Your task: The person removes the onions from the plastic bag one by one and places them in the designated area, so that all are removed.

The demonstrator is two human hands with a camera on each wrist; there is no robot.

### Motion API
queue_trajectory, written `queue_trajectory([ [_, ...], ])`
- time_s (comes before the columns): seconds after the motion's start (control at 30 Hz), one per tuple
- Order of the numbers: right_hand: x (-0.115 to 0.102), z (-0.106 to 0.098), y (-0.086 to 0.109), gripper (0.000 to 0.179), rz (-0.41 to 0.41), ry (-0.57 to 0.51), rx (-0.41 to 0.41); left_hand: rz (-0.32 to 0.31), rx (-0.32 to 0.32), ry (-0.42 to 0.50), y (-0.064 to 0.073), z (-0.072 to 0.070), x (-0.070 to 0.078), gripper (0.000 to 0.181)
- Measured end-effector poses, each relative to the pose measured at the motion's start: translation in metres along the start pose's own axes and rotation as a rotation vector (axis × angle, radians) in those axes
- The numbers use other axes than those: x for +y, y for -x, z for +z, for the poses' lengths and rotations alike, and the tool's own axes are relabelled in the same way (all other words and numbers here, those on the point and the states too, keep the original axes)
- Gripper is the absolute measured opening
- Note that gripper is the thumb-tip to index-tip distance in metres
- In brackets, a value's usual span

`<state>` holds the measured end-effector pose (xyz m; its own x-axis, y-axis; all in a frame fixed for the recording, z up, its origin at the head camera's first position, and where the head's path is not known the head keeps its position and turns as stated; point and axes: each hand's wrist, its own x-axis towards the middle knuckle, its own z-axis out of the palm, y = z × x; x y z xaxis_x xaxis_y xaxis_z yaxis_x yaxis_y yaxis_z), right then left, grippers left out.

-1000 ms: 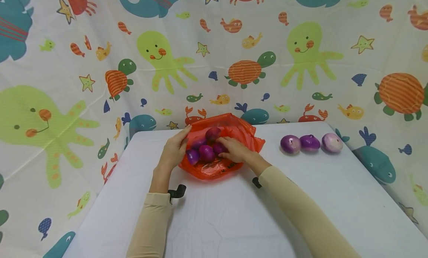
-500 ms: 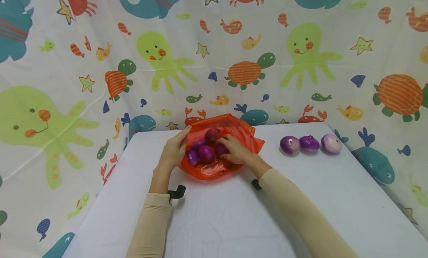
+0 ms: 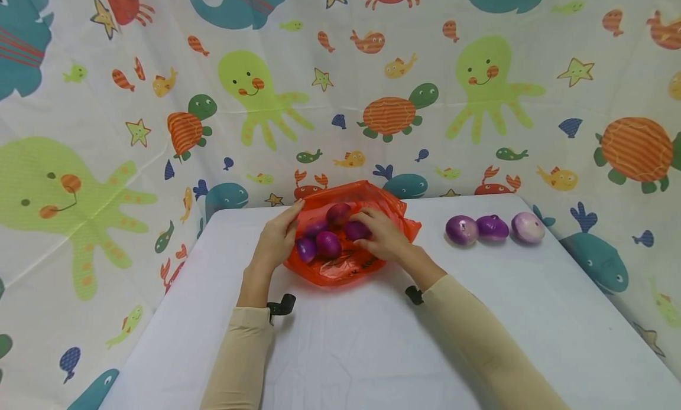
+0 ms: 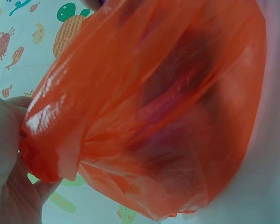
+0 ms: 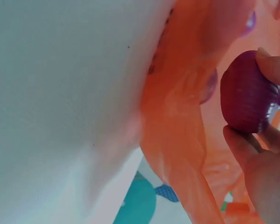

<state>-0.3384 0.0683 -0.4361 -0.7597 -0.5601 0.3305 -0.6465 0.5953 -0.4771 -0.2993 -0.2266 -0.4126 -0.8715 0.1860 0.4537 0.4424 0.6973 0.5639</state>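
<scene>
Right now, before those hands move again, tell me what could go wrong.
The right hand pinches a smooth, shiny purple onion, which might slip. The left hand holds the thin red bag at its edge; letting go could make the mouth sag. The three rounded onions lying loose on the table might roll if bumped.

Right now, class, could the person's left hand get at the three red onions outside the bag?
Probably not: the left hand holds the red plastic bag, and that bag and the right hand stand in its path to the three red onions.
</scene>
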Motion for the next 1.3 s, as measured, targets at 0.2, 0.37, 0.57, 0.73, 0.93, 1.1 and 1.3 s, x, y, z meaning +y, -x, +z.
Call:
queue_trajectory([
  [0.2,-0.001,-0.009,0.010,0.053,-0.034,-0.008,0.067,-0.001,0.000,0.004,0.000,0.000,0.001,0.058],
  [0.37,-0.002,-0.015,0.021,0.053,-0.033,-0.042,0.119,-0.002,0.001,-0.001,0.000,0.002,0.000,0.060],
  [0.57,-0.002,-0.021,0.030,0.053,-0.043,-0.066,0.190,-0.006,0.000,-0.002,0.000,0.002,0.000,0.059],
  [0.73,-0.002,-0.032,0.034,0.053,-0.040,-0.067,0.214,0.003,0.003,-0.014,-0.001,0.002,0.000,0.056],
  [0.93,0.000,-0.049,0.040,0.058,-0.012,-0.060,0.272,0.011,0.005,-0.002,-0.001,0.001,0.000,0.057],
  [1.1,0.002,-0.060,0.044,0.060,-0.017,-0.051,0.314,0.004,-0.001,0.004,-0.001,0.001,-0.001,0.060],
  [1.3,0.011,-0.069,0.049,0.058,-0.033,-0.062,0.391,0.000,-0.005,0.005,-0.001,0.000,0.000,0.058],
])
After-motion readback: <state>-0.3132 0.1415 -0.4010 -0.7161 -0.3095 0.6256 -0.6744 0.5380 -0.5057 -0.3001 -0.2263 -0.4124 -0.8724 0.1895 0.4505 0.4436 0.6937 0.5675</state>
